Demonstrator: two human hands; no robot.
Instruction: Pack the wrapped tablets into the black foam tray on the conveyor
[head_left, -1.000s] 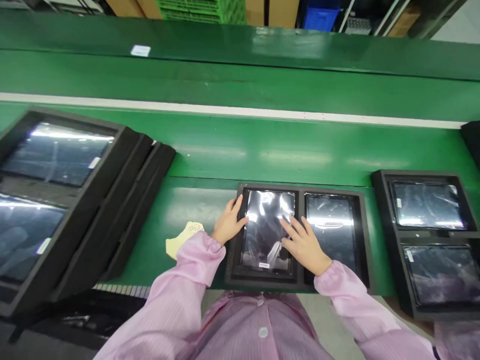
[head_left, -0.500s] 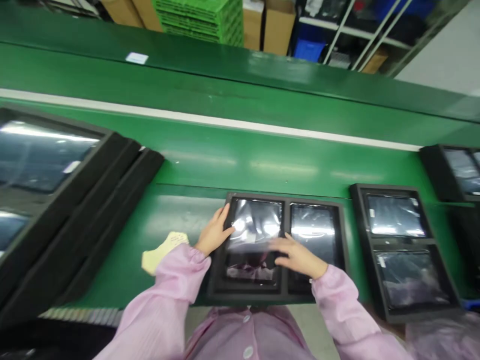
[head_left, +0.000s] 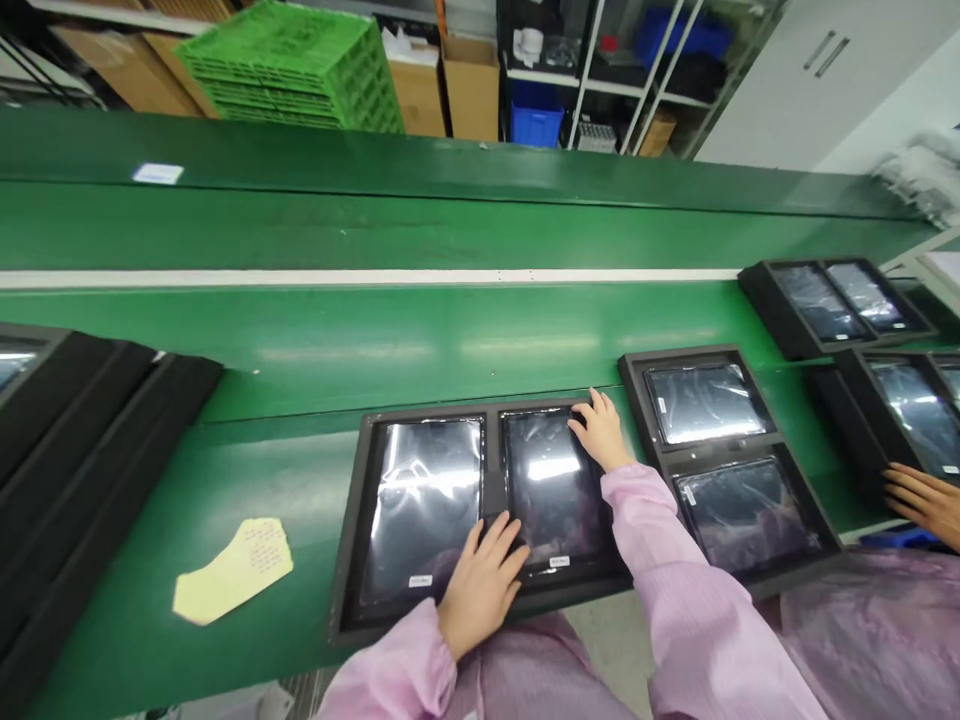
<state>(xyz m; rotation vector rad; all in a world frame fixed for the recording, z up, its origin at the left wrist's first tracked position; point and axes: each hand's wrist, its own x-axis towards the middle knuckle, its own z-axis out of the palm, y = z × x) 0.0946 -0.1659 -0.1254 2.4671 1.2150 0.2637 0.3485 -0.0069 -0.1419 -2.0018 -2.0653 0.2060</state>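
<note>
A black foam tray (head_left: pixel 495 475) lies in front of me with two film-wrapped dark screen panels in its compartments. The left panel (head_left: pixel 427 490) shows a white label near its lower edge; the right panel (head_left: pixel 551 490) has one too. My left hand (head_left: pixel 484 585) rests at the tray's lower middle, fingers spread over the divider and the near corners of the panels. At the upper right corner of the right panel, my right hand (head_left: pixel 602 430) touches the panel's edge and the tray rim, fingers slightly bent and apart. Neither hand grips anything.
A yellow paper piece with writing (head_left: pixel 236 570) lies on the green bench (head_left: pixel 300 470). Stacked black foam trays (head_left: pixel 97 450) stand left. Another two-panel tray (head_left: pixel 679 460) adjoins on the right, with more trays (head_left: pixel 832 300) beyond. A co-worker's hand (head_left: pixel 926 500) is at far right.
The view has swung to the right. My left hand has moved from the tray's left rim to its lower middle. My right hand has gone from the divider to the right panel's upper right corner.
</note>
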